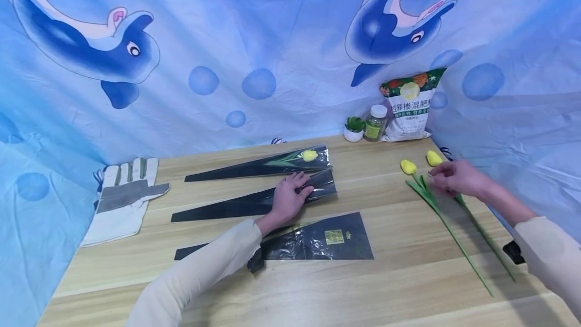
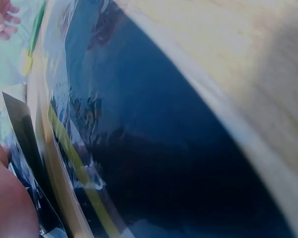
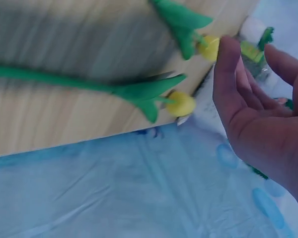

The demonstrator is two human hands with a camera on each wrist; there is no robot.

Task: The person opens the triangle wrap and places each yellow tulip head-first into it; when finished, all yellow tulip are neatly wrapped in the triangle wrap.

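Observation:
Three black flower sleeves with clear fronts lie across the table. My left hand [image 1: 289, 198] rests on the middle sleeve [image 1: 240, 207], fingers spread near its wide end. The far sleeve [image 1: 227, 169] has a yellow tulip [image 1: 310, 155] inside. My left forearm crosses over the near sleeve [image 1: 313, 246], which bears a gold print. Two loose yellow tulips with green stems lie at the right: a left one [image 1: 408, 167] and a right one [image 1: 433, 158]. Above their leaves is my right hand [image 1: 456, 178], its fingers loosely bent. In the right wrist view that hand [image 3: 268, 114] holds nothing.
A white and grey glove [image 1: 122, 198] lies at the table's left. Along the back right stand a small potted plant [image 1: 354, 129], a lidded jar [image 1: 375, 123] and a fertilizer bag [image 1: 410, 107]. A blue dolphin-print curtain [image 1: 290, 39] hangs behind the table.

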